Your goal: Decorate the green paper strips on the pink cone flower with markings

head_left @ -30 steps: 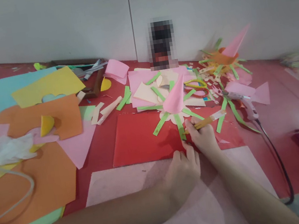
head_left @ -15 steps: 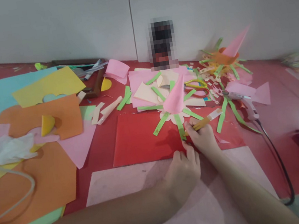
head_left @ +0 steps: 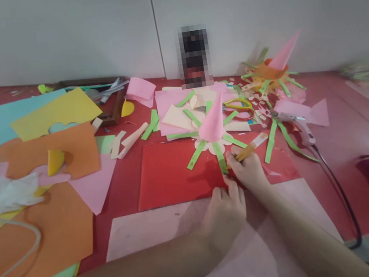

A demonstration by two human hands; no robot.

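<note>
In the head view, a yellow pen is gripped in the closed fingers of the right hand, its tip held at a green paper strip. The strip's near end is met by the curled left hand; whether it is pinched or only pressed cannot be told. The strip is extended from a pink paper cone over a red sheet. Scissors are seen behind.
</note>
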